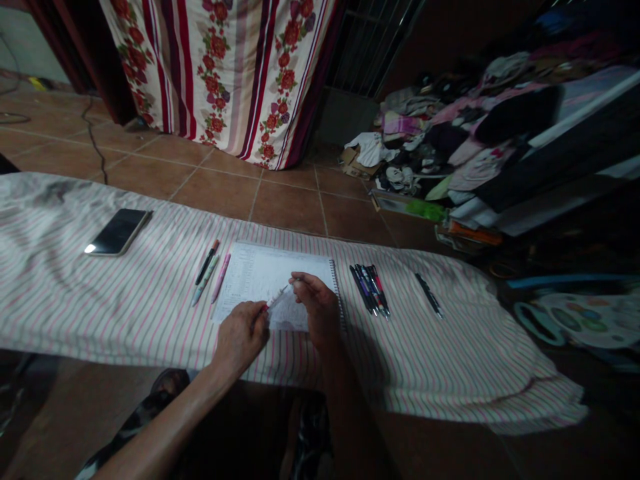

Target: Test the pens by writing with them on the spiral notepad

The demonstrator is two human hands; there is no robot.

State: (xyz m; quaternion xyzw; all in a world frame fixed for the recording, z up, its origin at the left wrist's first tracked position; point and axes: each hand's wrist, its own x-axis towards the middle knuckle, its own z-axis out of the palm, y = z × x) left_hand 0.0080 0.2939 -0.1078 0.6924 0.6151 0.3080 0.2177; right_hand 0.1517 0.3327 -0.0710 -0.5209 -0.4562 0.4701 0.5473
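Observation:
Both hands are above a spiral notebook with writing on its page. My left hand is closed in a pinch on the near end of a slim pen, where a bit of red shows. The far, thin dark end of the pen is pinched by my right hand. The pen slants up to the right between them; whether it is in one piece I cannot tell. Left of the notebook lie a pink pen, a pale patterned pen and a black pen with an orange end.
Right of the notebook lies a bunch of several pens, with a lone dark pen beyond. A phone rests at the left on the striped cloth. Past the far edge are a floral curtain and heaped clothes.

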